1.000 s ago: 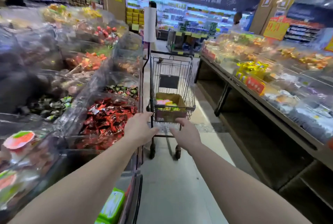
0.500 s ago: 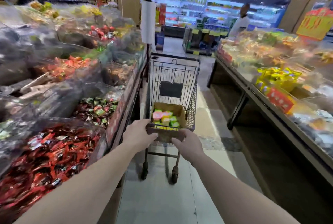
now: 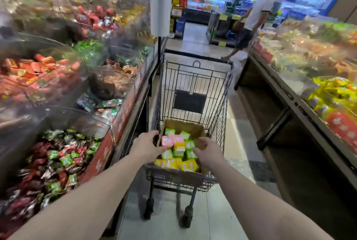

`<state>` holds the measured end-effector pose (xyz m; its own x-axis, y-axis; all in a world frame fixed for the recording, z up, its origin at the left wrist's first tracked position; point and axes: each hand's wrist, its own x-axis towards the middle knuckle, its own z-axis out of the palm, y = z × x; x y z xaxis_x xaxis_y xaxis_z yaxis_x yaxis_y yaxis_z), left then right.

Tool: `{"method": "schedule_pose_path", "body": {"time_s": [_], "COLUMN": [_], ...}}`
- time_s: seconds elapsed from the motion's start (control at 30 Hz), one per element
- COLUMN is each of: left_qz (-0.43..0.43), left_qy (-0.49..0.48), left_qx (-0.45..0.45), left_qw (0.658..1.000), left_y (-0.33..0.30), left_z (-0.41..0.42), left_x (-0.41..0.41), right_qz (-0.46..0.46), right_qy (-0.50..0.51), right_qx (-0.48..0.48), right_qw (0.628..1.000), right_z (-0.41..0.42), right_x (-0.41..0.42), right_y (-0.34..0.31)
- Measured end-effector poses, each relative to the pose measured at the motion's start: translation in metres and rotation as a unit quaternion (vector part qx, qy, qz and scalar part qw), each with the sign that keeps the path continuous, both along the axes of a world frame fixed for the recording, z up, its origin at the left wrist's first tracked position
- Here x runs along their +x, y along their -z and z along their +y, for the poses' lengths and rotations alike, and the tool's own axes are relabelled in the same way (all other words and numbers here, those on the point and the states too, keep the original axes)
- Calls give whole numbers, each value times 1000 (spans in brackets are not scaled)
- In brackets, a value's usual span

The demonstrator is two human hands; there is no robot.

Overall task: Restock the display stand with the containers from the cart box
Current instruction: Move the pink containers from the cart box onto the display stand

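Note:
A brown cardboard box (image 3: 195, 129) sits in the near end of a wire shopping cart (image 3: 195, 85). It holds several small green, yellow and pink containers (image 3: 178, 148). My left hand (image 3: 147, 146) is at the box's left edge, its fingers curled over the cart's side rim there. Over the containers at the box's right side hovers my right hand (image 3: 207, 153), fingers loosely bent and holding nothing. The display stand (image 3: 123, 112) with clear bins of wrapped sweets runs along my left.
A second stand (image 3: 289, 95) of packaged goods lines the right of the aisle. A person in a white shirt (image 3: 255, 14) walks across ahead of the cart. A white roll of bags (image 3: 161, 2) hangs on a pole at the left stand's corner.
The cart has rolled forward along the aisle. Both hands have shifted from the cart's near rim to above the box, and the view has tilted down onto the containers.

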<state>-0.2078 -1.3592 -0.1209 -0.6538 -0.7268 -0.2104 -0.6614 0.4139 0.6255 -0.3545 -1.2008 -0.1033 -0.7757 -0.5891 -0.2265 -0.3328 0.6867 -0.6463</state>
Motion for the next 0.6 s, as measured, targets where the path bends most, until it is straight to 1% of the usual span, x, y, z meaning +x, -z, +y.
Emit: {"method": "schedule_pose_path", "body": {"time_s": [0.13,0.2,0.3,0.4,0.5,0.6], "left_qz": [-17,-21,-20,-13,0,-5], "left_qy": [-2,-20,-64,-111,-174,-206], "left_qx": [26,28,33,59,79,99], "left_qw": [1000,999,997,992,982,974], "left_y": [21,34,59,89,115,138], "left_z": [-35,-52,-76,-89,-92,-90], "left_x": [-44,-65,-97,-133,-169,-199], "right_qz": [0,-2,-7,-13,-25,-35], "right_qy": [-14,-29,-69,-105,-131,-151], "right_qx": [37,53,62,66,83,99], "right_qw": [999,998,996,992,988,983], "right_z": [-34,-55,-85,-112,-139,-161], "right_x": [-55,-85,-130,-181,-233,-271], "right_y": [26,40,64,94,122,151]}}
